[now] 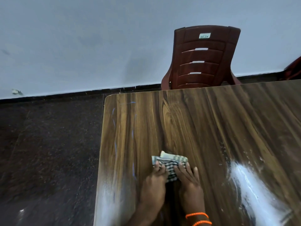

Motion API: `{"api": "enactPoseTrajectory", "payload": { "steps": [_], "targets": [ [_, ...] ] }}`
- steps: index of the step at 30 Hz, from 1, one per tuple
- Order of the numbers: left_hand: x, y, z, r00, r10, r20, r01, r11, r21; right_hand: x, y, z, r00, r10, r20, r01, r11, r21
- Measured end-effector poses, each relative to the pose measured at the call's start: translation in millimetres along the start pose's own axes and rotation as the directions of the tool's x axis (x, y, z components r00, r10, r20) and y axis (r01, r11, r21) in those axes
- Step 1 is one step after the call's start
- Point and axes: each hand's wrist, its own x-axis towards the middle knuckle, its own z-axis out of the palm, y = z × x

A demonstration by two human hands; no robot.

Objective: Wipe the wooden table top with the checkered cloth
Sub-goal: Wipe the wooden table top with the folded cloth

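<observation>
The checkered cloth [170,161], black and white and bunched up, lies on the wooden table top [203,121] near its front left part. My left hand [154,181] presses on the cloth's left side with its fingers laid flat. On the cloth's right side rests my right hand [189,181], fingers also flat; orange threads circle its wrist. Between the two hands a strip of cloth shows. Faint blue chalk-like lines [132,139] mark the wood left of the cloth.
A white powdery smear [247,185] covers the table's front right. A dark red plastic chair [203,57] stands behind the table's far edge against the pale wall. Dark floor [48,152] lies left of the table's left edge.
</observation>
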Motion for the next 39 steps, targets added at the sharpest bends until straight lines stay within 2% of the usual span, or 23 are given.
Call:
{"api": "enactPoseTrajectory", "payload": {
  "steps": [3,7,10,13,18,21,23,25,28,33,39],
  "targets": [
    [20,30,-6,0.995,-0.08,0.063,0.079,0.997,0.018,8,13,-11,0.992,0.104,-0.067,-0.105,0.994,-0.014],
    [57,30,-26,0.985,-0.145,0.098,0.128,0.979,0.159,55,5,-6,0.979,0.178,-0.096,-0.182,0.983,-0.037],
    [65,14,-45,0.979,-0.189,0.076,0.174,0.97,0.17,69,-19,8,0.985,0.151,-0.079,-0.152,0.988,-0.009],
    [42,-13,-48,0.96,-0.27,0.073,0.262,0.959,0.104,55,-43,20,0.998,0.049,-0.046,-0.051,0.998,-0.03],
    [-37,-33,-29,0.987,-0.159,0.017,0.158,0.986,0.05,-17,-49,25,0.996,-0.091,-0.008,0.091,0.995,-0.047],
    [-80,-7,-12,0.993,-0.062,-0.098,0.067,0.996,0.056,-65,-38,13,0.994,-0.106,0.036,0.107,0.994,-0.033],
    [-94,18,1,0.998,-0.027,-0.063,0.032,0.996,0.079,-90,-23,-2,0.993,-0.092,0.069,0.096,0.994,-0.05],
    [-92,41,10,0.995,-0.059,0.075,0.053,0.996,0.073,-104,-3,-19,0.994,-0.064,0.084,0.07,0.995,-0.067],
    [-66,62,9,0.982,-0.1,0.159,0.075,0.984,0.159,-98,24,-34,0.998,0.001,0.066,0.004,0.997,-0.075],
    [-27,69,-20,0.98,-0.129,0.151,0.093,0.97,0.224,-46,15,-20,0.992,0.119,-0.037,-0.121,0.991,-0.054],
    [-47,33,-49,0.965,-0.237,0.108,0.209,0.952,0.222,-56,-37,6,1.0,0.03,-0.002,-0.03,0.991,-0.127]
  ]
}}
